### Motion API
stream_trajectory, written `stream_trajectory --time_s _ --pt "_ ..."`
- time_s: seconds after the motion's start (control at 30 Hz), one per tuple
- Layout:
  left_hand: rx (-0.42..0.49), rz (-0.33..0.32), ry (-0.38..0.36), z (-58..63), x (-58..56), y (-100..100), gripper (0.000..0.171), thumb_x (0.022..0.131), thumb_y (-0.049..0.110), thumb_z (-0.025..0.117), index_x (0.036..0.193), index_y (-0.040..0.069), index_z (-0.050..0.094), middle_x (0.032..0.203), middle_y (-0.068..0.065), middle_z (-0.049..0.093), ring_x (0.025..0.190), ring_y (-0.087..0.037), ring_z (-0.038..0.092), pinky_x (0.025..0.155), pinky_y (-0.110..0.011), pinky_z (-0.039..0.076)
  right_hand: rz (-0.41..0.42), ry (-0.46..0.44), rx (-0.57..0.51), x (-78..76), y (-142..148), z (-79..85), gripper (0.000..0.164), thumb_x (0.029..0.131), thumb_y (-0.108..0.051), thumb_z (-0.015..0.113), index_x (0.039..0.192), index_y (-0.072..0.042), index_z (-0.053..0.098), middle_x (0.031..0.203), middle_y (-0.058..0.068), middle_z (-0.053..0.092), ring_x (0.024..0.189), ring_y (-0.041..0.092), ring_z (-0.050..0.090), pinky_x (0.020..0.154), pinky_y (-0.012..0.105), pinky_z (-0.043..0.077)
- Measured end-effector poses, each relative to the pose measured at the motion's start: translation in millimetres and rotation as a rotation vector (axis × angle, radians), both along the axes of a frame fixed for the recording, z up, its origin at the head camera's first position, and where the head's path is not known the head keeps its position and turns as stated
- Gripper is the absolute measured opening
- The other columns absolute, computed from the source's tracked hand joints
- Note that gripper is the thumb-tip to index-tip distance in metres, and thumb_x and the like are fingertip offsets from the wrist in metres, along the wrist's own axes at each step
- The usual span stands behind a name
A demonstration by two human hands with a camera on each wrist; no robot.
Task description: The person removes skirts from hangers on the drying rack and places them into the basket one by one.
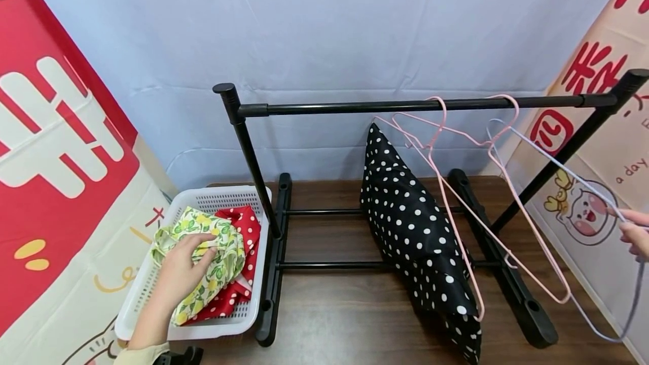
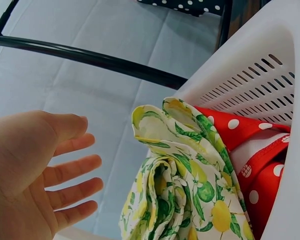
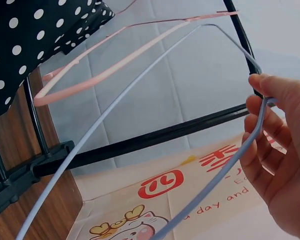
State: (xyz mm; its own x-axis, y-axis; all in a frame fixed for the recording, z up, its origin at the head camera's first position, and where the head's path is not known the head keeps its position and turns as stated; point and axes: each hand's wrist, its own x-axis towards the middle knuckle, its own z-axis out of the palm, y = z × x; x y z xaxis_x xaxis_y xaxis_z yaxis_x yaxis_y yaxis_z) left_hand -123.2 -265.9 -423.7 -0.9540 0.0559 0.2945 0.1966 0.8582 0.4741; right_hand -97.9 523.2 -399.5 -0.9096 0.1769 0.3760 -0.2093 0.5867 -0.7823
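My left hand (image 1: 179, 275) hovers over a folded yellow-and-green lemon-print cloth (image 1: 228, 255) in the white basket (image 1: 218, 332). In the left wrist view its fingers are extended and a gap separates them from the cloth. Under and beside that cloth lies a red cloth with white dots (image 1: 248, 224). At the far right, my right hand (image 1: 638, 234) pinches a pale blue clothes hanger (image 3: 202, 194) between thumb and fingers. The blue hanger is off the rail, tilted, near the rack's right post.
A black clothes rack (image 1: 355, 108) stands on the brown wooden table (image 1: 355, 320). Two pink hangers hook over its rail, and a black polka-dot garment (image 1: 421, 241) hangs at the nearer-to-centre one. A pale blue sheet (image 1: 324, 32) covers the back; printed panels flank both sides.
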Motion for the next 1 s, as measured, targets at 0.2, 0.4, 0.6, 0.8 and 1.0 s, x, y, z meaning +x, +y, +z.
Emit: stream_trajectory --time_s 0.2,0.4,0.6,0.8,1.0 --pt "0.009 -0.004 0.003 -1.1 1.0 1.7 0.028 0.088 0.018 0.061 0.114 0.008 0.06 0.118 -0.016 0.058 0.11 -0.038 0.052 0.086 -0.057 0.041 -0.016 0.118 0.059 11.1 -53.3 35.4 0.052 0.088 0.005 0.049 0.11 -0.04 0.062 0.07 -0.037 0.054 0.05 -0.013 0.048 0.039 0.01 0.035" --pt "0.049 -0.033 0.001 -3.4 -0.1 8.3 0.028 0.088 0.019 0.061 0.114 0.008 0.061 0.117 -0.014 0.059 0.11 -0.035 0.053 0.086 -0.055 0.043 -0.004 0.167 0.108 19.6 -110.9 79.5 0.056 0.085 0.007 0.053 0.099 -0.047 0.062 0.063 -0.031 0.05 0.044 -0.011 0.041 0.033 0.014 0.028" --pt "0.084 -0.067 0.027 -6.3 0.0 15.4 0.026 0.087 0.017 0.063 0.112 0.008 0.062 0.113 -0.013 0.061 0.108 -0.034 0.056 0.086 -0.053 0.045 0.036 0.242 0.069 8.0 -121.0 84.3 0.056 0.08 0.015 0.055 0.093 -0.038 0.067 0.062 -0.03 0.056 0.042 -0.008 0.038 0.033 0.024 0.019" --pt "0.097 -0.058 0.016 -7.2 1.4 22.6 0.026 0.087 0.018 0.063 0.111 0.01 0.062 0.112 -0.011 0.061 0.107 -0.031 0.056 0.086 -0.052 0.045 0.05 0.239 0.15 -0.1 -123.4 89.2 0.06 0.081 0.012 0.057 0.091 -0.047 0.06 0.06 -0.029 0.052 0.042 -0.008 0.036 0.034 0.022 0.021" --pt "0.11 -0.062 0.031 -11.6 1.0 27.9 0.026 0.085 0.016 0.065 0.111 0.011 0.063 0.113 -0.011 0.062 0.105 -0.031 0.057 0.086 -0.052 0.046 0.034 0.251 0.344 -9.6 -128.4 99.0 0.053 0.084 0.005 0.058 0.095 -0.048 0.056 0.062 -0.031 0.045 0.042 -0.011 0.039 0.036 0.013 0.028"
